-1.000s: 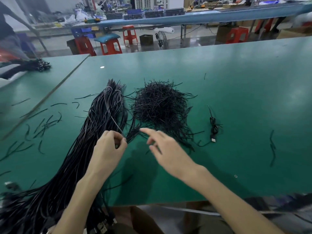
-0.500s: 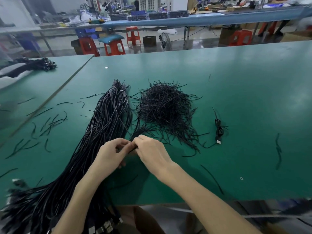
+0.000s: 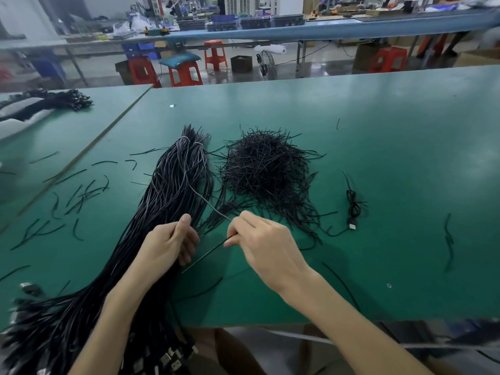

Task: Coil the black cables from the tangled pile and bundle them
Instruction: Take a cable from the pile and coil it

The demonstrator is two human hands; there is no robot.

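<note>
From the head camera, looking down the green bench [image 3: 392, 125]: a long sheaf of black cables [image 3: 176, 182] runs from mid-bench back over the near edge, where its plugs hang by the person's lap. The left hand [image 3: 167, 244] is curled round a few of these cables, thumb up. The right hand [image 3: 259, 239] pinches a short black tie strip [image 3: 205, 254] between thumb and fingers. A thin pale strand [image 3: 208, 203] runs from the sheaf to that hand's fingertips.

Just right of the sheaf sits a heap of short ties [image 3: 266, 169], and further right one coiled cable [image 3: 353, 205] lies already bundled.

I'd say the cables are light, limp and a bit springy, so a coil would want holding at its middle while the tie goes round. The tie looks stiff enough to keep a twist.

No container stands on this bench. Stacked trays [image 3: 254, 23] line the far table, but their contents can't be made out.
</note>
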